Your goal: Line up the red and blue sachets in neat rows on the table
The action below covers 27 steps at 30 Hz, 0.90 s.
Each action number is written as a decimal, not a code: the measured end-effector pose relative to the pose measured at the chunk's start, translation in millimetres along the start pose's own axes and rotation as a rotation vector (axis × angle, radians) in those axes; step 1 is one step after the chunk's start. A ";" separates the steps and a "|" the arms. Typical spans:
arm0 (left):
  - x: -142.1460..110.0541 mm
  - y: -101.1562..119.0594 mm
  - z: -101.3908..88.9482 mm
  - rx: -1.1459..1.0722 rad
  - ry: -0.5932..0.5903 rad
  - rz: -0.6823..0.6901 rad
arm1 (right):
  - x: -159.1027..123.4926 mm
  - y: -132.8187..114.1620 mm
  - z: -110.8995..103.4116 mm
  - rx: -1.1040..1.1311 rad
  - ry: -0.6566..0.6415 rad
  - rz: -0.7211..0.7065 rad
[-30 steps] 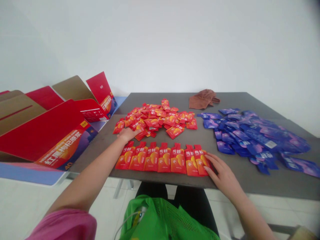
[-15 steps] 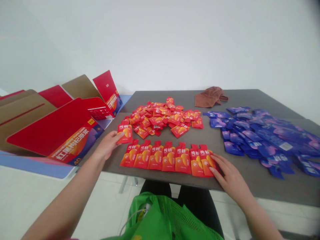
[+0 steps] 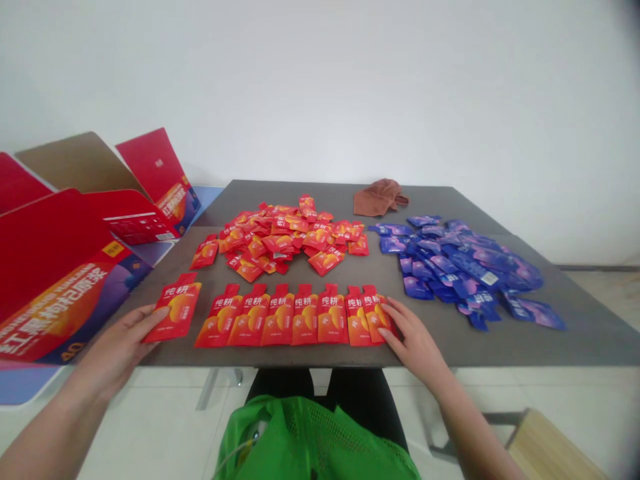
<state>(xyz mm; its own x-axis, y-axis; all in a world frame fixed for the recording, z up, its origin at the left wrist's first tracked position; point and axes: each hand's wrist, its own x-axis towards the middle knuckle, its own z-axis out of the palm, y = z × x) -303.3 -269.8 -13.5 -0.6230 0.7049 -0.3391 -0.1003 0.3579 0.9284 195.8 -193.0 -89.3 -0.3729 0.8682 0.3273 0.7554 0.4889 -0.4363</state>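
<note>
My left hand [image 3: 123, 337] pinches a red spouted pouch [image 3: 179, 308] by its lower left side, just left of a row of pouches at the table's front edge. Several red pouches [image 3: 280, 319] make up that row, lying flat side by side with their spouts pointing away from me. The last pouch on the right [image 3: 373, 313] partly overlaps its neighbour. On its right edge rest the thumb and fingers of my right hand [image 3: 415, 340], closed around that edge. Behind the row lies a loose heap of red pouches [image 3: 295, 233].
A heap of blue pouches [image 3: 450, 260] covers part of the table's right side. A crumpled brown cloth [image 3: 380, 198] lies at the back. Open red cartons [image 3: 65, 267] stand at the left on a blue surface [image 3: 25, 387]. The dark grey table [image 3: 510, 343] backs onto a wall.
My left hand has brought its pouch down and left, from beside the heap to the row's left end. My right hand stays at the last pouch. The whole view has turned right.
</note>
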 end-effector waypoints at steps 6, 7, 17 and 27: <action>-18.1 11.1 25.8 -0.073 -0.081 -0.002 | -2.6 -12.9 -0.4 -0.019 0.011 -0.109; -20.9 11.5 28.8 -0.070 -0.096 -0.005 | -2.5 -15.6 1.4 -0.036 0.000 -0.124; -34.4 6.7 39.8 -0.040 -0.183 -0.029 | -2.7 -31.3 15.1 -0.230 -0.067 -0.134; -30.2 6.7 32.8 0.061 -0.079 0.064 | -8.0 -23.5 18.0 -0.219 -0.066 -0.135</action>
<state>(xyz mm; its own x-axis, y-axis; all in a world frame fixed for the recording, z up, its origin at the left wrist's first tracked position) -259.7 -268.7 -2.0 -0.5630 0.7730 -0.2924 -0.0136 0.3451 0.9385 171.3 -209.9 -96.8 -0.5074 0.8033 0.3117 0.7922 0.5772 -0.1981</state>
